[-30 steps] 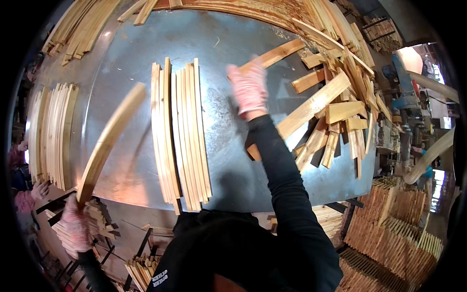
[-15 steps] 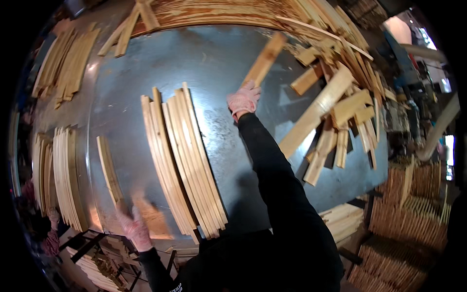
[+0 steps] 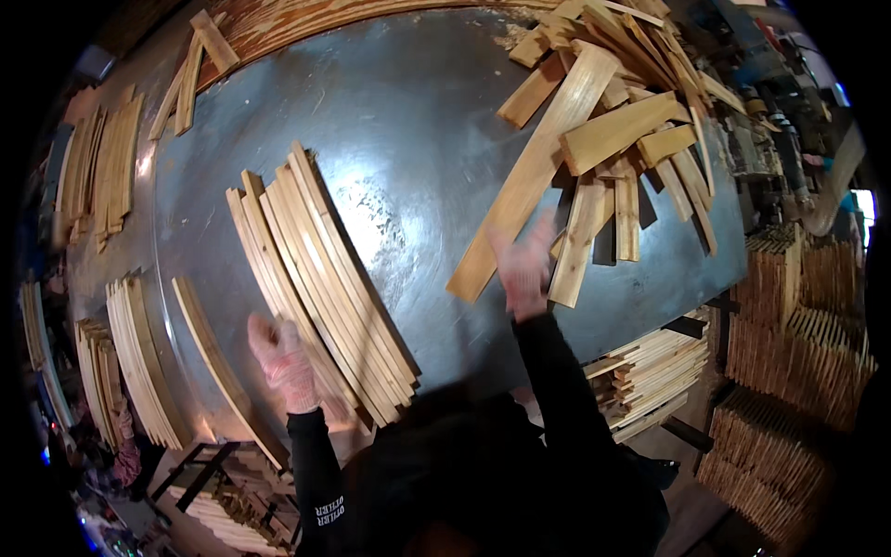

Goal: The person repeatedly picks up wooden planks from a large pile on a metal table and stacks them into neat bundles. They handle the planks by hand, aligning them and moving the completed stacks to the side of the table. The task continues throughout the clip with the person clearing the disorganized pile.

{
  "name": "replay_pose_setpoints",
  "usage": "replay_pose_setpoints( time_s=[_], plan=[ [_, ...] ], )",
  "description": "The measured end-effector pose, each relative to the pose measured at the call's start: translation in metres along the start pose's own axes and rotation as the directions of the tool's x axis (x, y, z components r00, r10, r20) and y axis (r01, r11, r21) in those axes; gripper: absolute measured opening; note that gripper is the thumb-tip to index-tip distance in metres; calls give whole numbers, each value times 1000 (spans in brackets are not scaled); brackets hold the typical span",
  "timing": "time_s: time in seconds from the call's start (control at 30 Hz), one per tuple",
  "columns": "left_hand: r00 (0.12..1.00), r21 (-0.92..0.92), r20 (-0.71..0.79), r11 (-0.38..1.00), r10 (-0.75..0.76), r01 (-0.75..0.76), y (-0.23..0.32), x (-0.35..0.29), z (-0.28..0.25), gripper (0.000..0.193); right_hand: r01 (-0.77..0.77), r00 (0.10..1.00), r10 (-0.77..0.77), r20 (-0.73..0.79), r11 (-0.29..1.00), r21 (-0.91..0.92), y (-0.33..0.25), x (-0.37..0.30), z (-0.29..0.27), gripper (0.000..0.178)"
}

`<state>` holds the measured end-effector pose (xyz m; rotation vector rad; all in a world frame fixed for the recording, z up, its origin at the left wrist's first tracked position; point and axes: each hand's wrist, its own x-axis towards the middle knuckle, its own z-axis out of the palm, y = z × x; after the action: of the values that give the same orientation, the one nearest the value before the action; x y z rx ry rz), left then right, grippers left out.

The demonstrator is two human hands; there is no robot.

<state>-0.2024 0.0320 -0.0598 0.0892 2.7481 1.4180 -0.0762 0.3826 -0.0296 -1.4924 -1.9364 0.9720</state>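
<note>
My left hand [image 3: 285, 364], in a pale pink work glove, is just left of the near end of a row of narrow wooden slats [image 3: 320, 278]. Its fingers are stretched out and hold nothing. To its left lies a single slat [image 3: 218, 348] on the metal table [image 3: 418, 139]. My right hand [image 3: 524, 265], gloved alike and a little blurred, hovers with fingers apart by the near end of a long wide board [image 3: 534, 176]. Whether it touches that board I cannot tell. The board lies over a jumbled pile of wooden pieces [image 3: 617, 135].
More slat bundles [image 3: 139, 362] lie along the left edge, near a co-worker's gloved hand [image 3: 125, 422]. Two crossed pieces [image 3: 190, 79] rest at the far left by a plywood sheet [image 3: 297, 23]. Stacked wood [image 3: 654, 367] stands below the table's right side, with taller stacks [image 3: 770, 446] beyond.
My right hand has released the board it held farther out and come back nearer and to the right. My left hand has left the single slat and moved toward the row. The view has shifted.
</note>
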Motion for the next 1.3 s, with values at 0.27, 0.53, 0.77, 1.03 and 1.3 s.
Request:
replay_pose_setpoints(
  time_s=[0.27, 0.53, 0.77, 1.03, 1.3],
  plan=[
    [122, -173, 959, 187, 256, 967, 127, -43, 116, 62, -283, 687, -308, 658, 721, 633, 47, -27, 14, 41],
    [357, -174, 811, -391, 464, 904, 77, -74, 155, 79, -6, 774, -473, 421, 659, 752, 47, 139, -78, 44],
    [521, -524, 848, -3, -101, 852, 53, -65, 109, 99, -486, 874, 181, 452, 289, 825, 14, 226, -36, 43],
    [479, -478, 877, 41, -42, 878, 67, -75, 105, 71, -336, 834, -149, 532, 628, 702, 57, -17, -58, 51],
    [891, -265, 422, 917, -167, 297, 122, -83, -3, 46, -285, 733, 90, 674, 941, 183, 109, -33, -43, 30]
  ],
)
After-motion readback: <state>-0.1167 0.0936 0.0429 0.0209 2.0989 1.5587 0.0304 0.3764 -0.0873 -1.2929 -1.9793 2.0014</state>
